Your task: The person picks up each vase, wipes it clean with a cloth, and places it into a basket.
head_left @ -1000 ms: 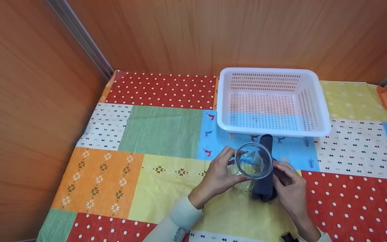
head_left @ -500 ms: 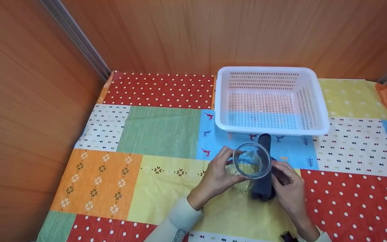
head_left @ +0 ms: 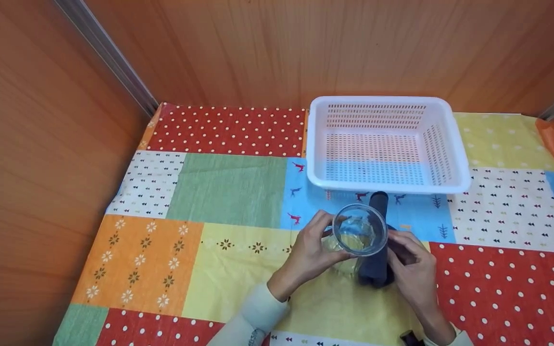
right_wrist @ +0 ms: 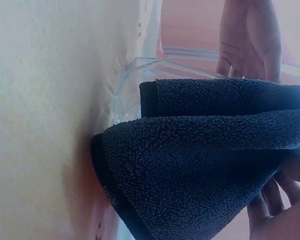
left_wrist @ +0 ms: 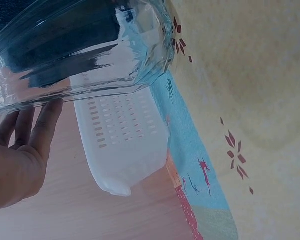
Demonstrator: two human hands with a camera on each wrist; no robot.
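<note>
Head: glass (head_left: pixel 358 235) beside cloth (head_left: pixel 375 266), as before

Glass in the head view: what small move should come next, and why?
I'd suggest the right hand wipe the cloth along the outside of the glass. It holds the cloth right beside that wall, though exact contact is hard to confirm, while the left hand grips the glass from the opposite side.
</note>
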